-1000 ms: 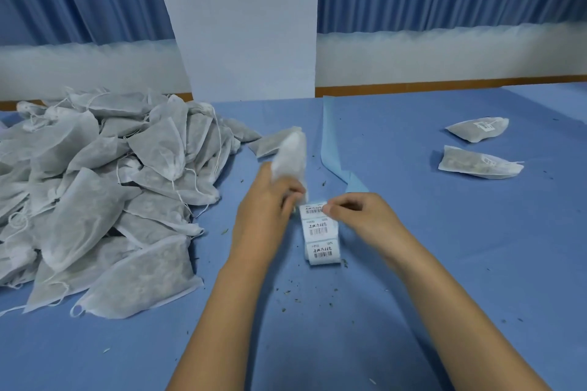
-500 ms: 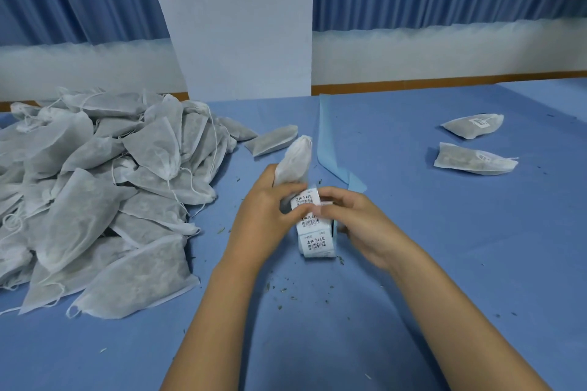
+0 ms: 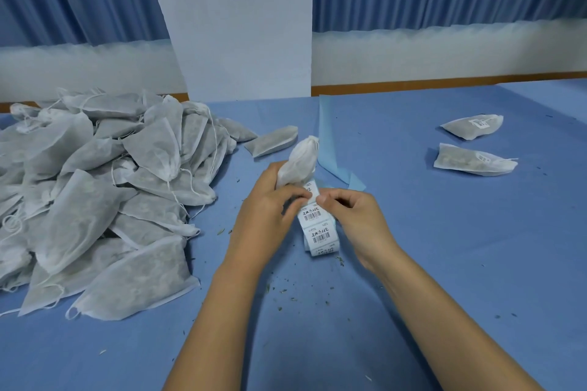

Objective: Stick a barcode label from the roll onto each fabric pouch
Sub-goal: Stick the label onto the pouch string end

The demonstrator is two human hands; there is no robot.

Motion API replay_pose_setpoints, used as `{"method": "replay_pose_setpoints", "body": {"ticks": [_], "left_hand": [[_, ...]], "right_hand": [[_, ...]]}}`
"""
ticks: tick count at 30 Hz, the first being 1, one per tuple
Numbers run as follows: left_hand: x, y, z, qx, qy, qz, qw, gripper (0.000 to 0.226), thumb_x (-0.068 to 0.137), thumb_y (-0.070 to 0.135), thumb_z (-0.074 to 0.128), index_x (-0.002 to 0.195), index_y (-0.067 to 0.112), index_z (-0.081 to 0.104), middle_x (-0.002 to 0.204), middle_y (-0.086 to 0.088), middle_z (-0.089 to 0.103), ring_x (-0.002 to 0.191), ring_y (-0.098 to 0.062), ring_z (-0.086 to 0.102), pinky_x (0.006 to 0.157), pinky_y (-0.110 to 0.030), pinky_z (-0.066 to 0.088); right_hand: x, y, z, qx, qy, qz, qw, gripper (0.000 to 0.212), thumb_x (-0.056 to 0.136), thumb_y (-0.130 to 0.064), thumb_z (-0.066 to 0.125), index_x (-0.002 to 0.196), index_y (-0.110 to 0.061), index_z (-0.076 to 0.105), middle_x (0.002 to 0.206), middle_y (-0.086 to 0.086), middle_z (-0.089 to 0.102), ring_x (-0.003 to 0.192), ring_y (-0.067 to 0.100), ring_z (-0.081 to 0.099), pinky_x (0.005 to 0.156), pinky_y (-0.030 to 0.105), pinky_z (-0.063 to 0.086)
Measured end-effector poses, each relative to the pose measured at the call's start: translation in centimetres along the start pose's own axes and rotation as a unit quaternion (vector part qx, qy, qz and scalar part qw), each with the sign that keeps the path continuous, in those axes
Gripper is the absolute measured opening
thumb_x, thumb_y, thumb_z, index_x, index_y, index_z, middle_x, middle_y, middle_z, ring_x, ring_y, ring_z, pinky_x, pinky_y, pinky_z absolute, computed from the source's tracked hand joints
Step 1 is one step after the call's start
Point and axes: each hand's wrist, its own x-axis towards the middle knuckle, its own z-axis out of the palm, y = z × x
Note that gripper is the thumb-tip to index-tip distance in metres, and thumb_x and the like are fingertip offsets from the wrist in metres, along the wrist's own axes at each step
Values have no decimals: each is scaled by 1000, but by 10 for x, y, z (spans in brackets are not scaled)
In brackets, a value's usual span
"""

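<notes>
Grip: left hand (image 3: 263,213) clamped round one fabric pouch (image 3: 300,162), held upright above the label roll (image 3: 317,228); right hand (image 3: 355,216) pinching a label (image 3: 313,190) at the roll's top. Bench (image 3: 444,247), blue: pouch heap (image 3: 95,194) left, two labelled pouches (image 3: 473,162) far right.

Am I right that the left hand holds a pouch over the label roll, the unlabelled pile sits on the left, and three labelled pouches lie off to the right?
Not quite: the head view shows two labelled pouches on the right, one farther back and one nearer. The rest holds: the left hand holds a pouch over the label roll, and the unlabelled pile sits on the left.
</notes>
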Motion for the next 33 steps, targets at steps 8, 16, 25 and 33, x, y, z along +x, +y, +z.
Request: {"method": "replay_pose_setpoints", "body": {"ticks": [8, 16, 25, 33], "left_hand": [[0, 0, 2, 0, 5, -11, 1000, 22, 81, 20, 78, 102, 13, 75, 112, 11, 48, 104, -3, 51, 84, -20, 47], [2, -4, 1, 18, 143, -14, 989, 13, 87, -1, 67, 95, 5, 75, 113, -3, 53, 104, -10, 50, 84, -24, 48], [1, -1, 9, 16, -1, -26, 1000, 19, 84, 26, 74, 102, 19, 77, 128, 8, 52, 112, 11, 37, 85, 5, 26], [1, -3, 3, 21, -20, -28, 999, 17, 88, 26, 71, 102, 20, 77, 121, 17, 52, 115, 1, 44, 85, -2, 32]], "right_hand": [[-3, -3, 2, -14, -30, 2, 999, 17, 93, -15, 60, 89, -7, 73, 91, 11, 73, 77, 12, 67, 70, 21, 52], [-1, 0, 3, -38, 21, -8, 999, 13, 89, -8, 63, 82, -13, 73, 84, -3, 74, 71, 4, 66, 65, 16, 52], [-2, -2, 1, 20, -17, 22, 999, 12, 90, -7, 59, 92, -2, 70, 90, 15, 69, 79, 17, 62, 72, 28, 49], [-1, 2, 0, 20, -9, -8, 1000, 9, 86, -1, 65, 91, -2, 72, 98, 13, 72, 81, 11, 67, 73, 18, 53]]}}
